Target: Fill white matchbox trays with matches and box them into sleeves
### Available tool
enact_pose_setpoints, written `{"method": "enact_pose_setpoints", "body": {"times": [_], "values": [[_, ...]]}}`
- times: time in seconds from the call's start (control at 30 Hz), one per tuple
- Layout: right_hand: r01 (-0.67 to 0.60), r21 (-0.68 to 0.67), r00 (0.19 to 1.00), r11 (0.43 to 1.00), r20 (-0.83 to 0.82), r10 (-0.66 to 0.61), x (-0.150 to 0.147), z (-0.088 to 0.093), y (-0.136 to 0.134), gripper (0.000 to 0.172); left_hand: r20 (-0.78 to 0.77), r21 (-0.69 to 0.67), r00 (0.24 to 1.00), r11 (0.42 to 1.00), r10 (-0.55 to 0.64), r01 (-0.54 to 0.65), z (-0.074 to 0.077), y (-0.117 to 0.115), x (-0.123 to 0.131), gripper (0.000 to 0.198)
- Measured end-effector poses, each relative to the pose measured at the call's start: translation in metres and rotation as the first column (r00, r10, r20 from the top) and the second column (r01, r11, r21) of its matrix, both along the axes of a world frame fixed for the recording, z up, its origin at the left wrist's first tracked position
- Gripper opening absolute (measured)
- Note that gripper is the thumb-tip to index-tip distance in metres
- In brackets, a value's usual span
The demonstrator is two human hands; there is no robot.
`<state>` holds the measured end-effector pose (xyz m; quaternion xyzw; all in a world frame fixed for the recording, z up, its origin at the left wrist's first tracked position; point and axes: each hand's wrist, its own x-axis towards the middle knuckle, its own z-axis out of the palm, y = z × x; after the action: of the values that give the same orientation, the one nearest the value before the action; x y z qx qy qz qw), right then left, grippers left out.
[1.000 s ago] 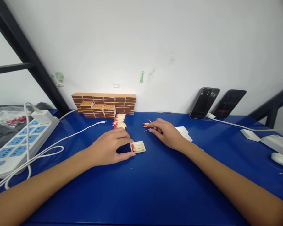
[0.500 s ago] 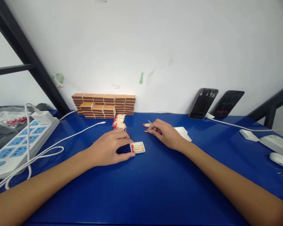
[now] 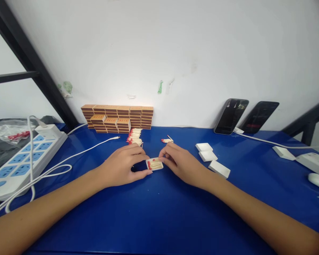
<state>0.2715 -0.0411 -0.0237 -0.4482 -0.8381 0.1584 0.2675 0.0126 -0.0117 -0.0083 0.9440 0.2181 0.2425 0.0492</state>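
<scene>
A small white matchbox tray [image 3: 154, 168] lies on the blue table, holding several red-headed matches side by side. Around its left end are the thumb and fingers of my left hand [image 3: 126, 162], steadying it. My right hand [image 3: 179, 161] is at the tray's right end, its fingertips pinching a match [image 3: 154, 160] whose red head shows over the tray. Behind the right hand lie a few loose matches [image 3: 166, 140]. A larger pile of matches [image 3: 134, 136] sits behind my left hand.
Stacked matchboxes [image 3: 117, 117] stand against the wall. White empty trays [image 3: 219, 169] lie right of my right hand. Two phones [image 3: 231, 116] lean at the back right. A power strip [image 3: 23, 159] and white cable [image 3: 66, 166] occupy the left side.
My right hand has come left and nearer with a match from the loose few to the tray. White trays at the right are now uncovered. My left hand has hardly moved.
</scene>
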Motion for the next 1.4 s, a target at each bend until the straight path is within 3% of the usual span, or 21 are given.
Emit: {"method": "enact_pose_setpoints", "body": {"times": [0.17,0.53,0.9,1.0,1.17,1.27,1.4], "values": [[0.009,-0.033,0.999,0.999,-0.047,-0.010,-0.015,-0.001,-0.011,0.010,-0.016,-0.037,1.000,0.999,-0.013,0.012,0.000,-0.001,0.000,0.026],[0.030,0.002,0.998,1.000,-0.062,-0.029,0.004,0.004,0.002,0.008,0.007,-0.009,1.000,1.000,-0.020,0.020,0.000,0.000,-0.001,0.026],[0.026,-0.003,0.997,1.000,-0.068,-0.027,-0.002,0.005,-0.003,0.010,-0.004,-0.007,1.000,1.000,-0.018,0.018,0.001,-0.001,0.000,0.026],[-0.006,-0.114,1.000,0.993,0.001,0.006,0.014,0.019,0.001,0.008,0.002,0.010,1.000,1.000,-0.013,0.013,0.000,0.001,-0.001,0.027],[-0.060,-0.437,0.973,0.898,0.175,0.150,0.037,0.038,-0.001,0.023,0.001,0.027,1.000,1.000,-0.010,0.010,-0.002,0.001,-0.002,0.029],[-0.036,-0.485,0.970,0.874,0.193,0.146,0.037,0.039,-0.006,0.022,0.000,0.021,1.000,1.000,-0.007,0.007,-0.001,0.001,-0.002,0.028],[-0.090,-0.460,0.970,0.883,0.161,0.183,0.033,0.036,-0.010,0.016,0.000,0.022,1.000,1.000,-0.008,0.008,0.000,0.000,-0.001,0.028]]}}
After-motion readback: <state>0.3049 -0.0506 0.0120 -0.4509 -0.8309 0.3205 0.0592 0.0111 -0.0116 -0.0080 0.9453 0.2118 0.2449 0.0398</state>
